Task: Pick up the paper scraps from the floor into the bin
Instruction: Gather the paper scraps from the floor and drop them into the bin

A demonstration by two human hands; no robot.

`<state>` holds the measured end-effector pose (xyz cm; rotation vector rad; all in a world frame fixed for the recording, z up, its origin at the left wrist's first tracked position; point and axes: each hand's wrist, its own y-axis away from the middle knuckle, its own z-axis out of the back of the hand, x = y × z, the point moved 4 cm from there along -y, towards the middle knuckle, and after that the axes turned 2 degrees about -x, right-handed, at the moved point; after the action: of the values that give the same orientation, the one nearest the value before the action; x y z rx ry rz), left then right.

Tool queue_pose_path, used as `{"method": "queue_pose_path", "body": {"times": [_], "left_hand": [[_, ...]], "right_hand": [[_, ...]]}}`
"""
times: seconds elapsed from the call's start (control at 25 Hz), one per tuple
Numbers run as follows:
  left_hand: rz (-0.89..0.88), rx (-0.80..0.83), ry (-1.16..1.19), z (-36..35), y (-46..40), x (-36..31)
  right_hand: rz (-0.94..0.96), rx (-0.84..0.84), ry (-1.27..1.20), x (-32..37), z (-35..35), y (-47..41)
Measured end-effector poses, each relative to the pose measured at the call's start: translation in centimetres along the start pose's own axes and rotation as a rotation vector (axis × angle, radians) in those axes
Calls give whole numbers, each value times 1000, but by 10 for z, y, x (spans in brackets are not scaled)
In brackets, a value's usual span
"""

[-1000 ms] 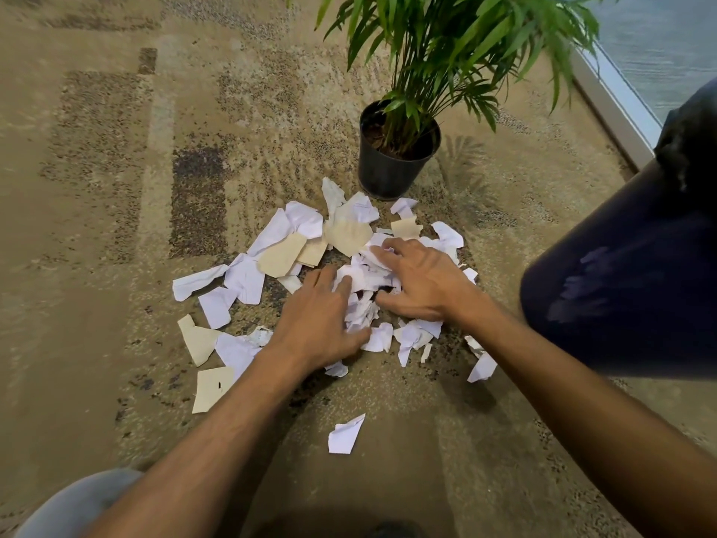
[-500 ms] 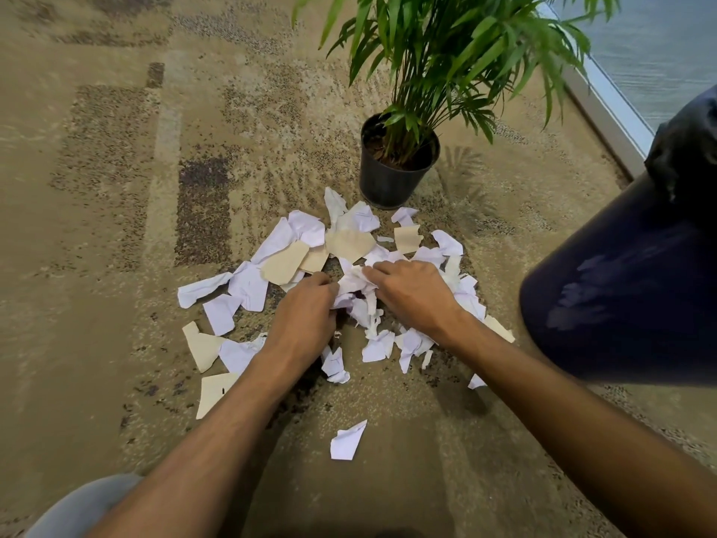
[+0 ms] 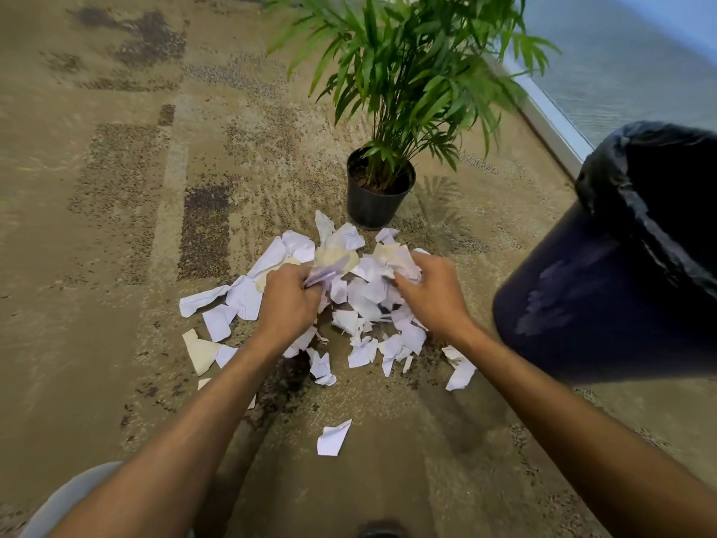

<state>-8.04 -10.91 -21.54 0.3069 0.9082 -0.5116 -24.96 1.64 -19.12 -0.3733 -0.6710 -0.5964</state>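
Both arms come up from the bottom corners of the frame and meet over the paper scraps [image 3: 361, 300] in the middle. The left hand [image 3: 289, 300] is curled into a loose fist, knuckles toward the camera, with a bunch of white scraps squeezed in its fingers. The right hand [image 3: 432, 293] is curled too, clutching a crumpled wad of white and tan paper at its fingertips. So both hands have a proper handful.

Compared with half a second ago, the hands have come up off the carpet [image 3: 116, 234] and moved apart; back then they were pressed down side by side, raking the pile together. A second ago the fingers were flatter and spread over the heap.

Most of the scraps still lie on the floor in the centre of the frame, just in front of the plant pot [image 3: 378, 203]. One stray piece [image 3: 333, 438] sits alone lower down, and a few more trail off to the left. The bin [image 3: 605, 297], dark with a black liner, leans in from the right edge, just beside the right forearm.
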Motion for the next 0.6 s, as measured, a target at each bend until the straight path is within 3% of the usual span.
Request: {"method": "queue_pose_path", "body": {"times": [0.12, 0.28, 0.4, 0.6], "left_hand": [[67, -64, 108, 12, 3, -18], [15, -111, 198, 19, 12, -70], [-121, -88, 253, 17, 24, -135], [-425, -17, 148, -7, 38, -258]], "right_hand": [[-54, -58, -131, 14, 23, 2], [-16, -166, -266, 40, 75, 12], [56, -265, -218, 59, 131, 22], [123, -450, -55, 66, 239, 40]]}}
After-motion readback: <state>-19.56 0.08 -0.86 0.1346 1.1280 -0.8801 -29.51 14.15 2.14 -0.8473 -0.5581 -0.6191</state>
